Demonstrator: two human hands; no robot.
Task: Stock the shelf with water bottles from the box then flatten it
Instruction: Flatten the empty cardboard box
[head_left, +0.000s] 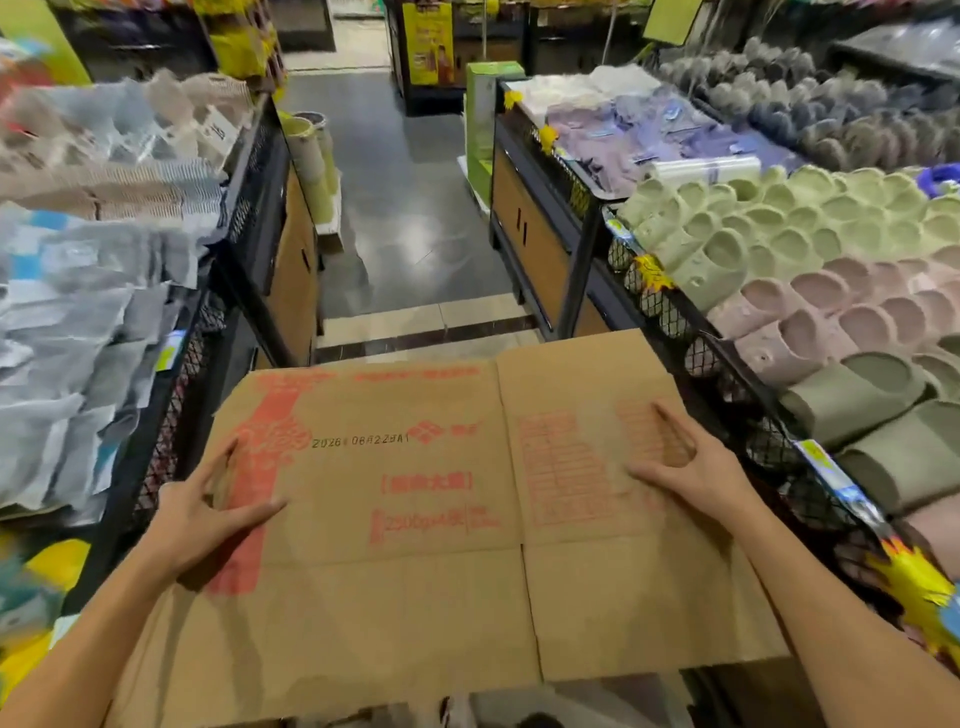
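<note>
Cardboard box, one, flattened, held level at waist height across aisle, red print facing up. Two hands on it. Left hand grips box's left edge, thumb and forefinger spread on top, other fingers out of sight. Right hand grips right edge the same way. Two mesh-sided bins flank box: left bin with packets, right bin with slippers. Box's side edges near both bins. Bare floor beyond far edge.
</note>
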